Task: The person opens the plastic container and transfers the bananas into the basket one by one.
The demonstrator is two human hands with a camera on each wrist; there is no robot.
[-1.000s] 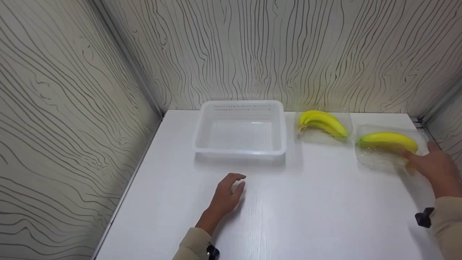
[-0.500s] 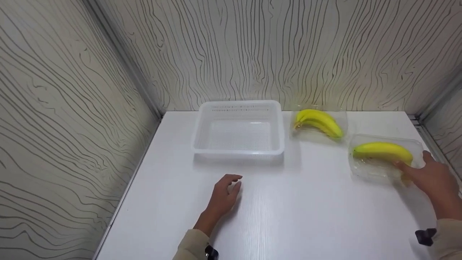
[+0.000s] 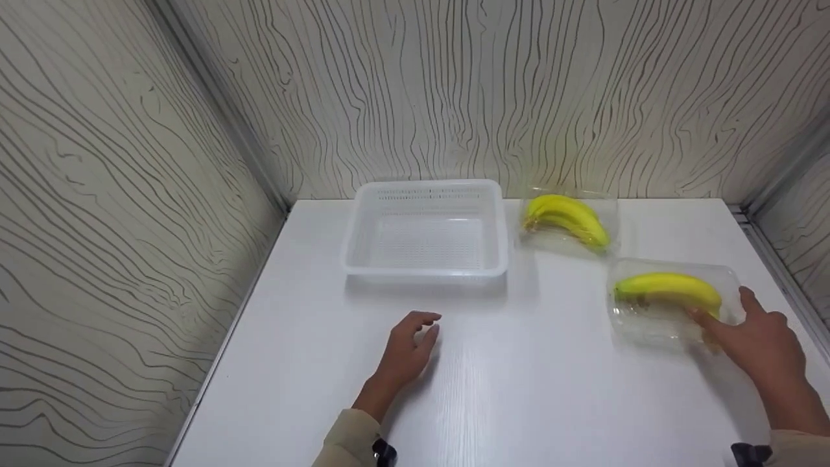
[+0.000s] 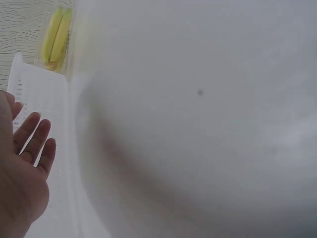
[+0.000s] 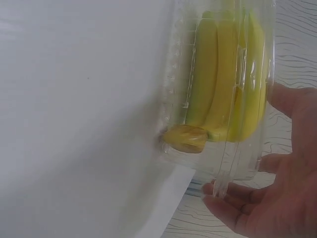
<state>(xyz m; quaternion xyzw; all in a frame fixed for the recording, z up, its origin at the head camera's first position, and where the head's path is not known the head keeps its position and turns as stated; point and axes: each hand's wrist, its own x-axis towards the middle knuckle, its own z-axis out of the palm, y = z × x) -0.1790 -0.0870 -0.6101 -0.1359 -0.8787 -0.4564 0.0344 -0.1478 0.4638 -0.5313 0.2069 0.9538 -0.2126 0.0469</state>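
Observation:
My right hand grips the right end of a clear plastic clamshell box, thumb on the near side. Inside the box lie yellow bananas. In the right wrist view several bananas show through the plastic, with a brownish stem end. A shadow falls on the table beside the box, which appears raised off the surface. My left hand holds nothing, fingers loosely curled, over the table in front of a white perforated plastic basket. The left wrist view shows that hand with the basket beyond it.
A second clear box with bananas stands against the back wall, just right of the basket. The white table is bounded by wood-grain patterned panels at the back and sides.
My right hand has brought the box of bananas leftward and nearer to me, away from the right back corner. My left hand has stayed about where it was.

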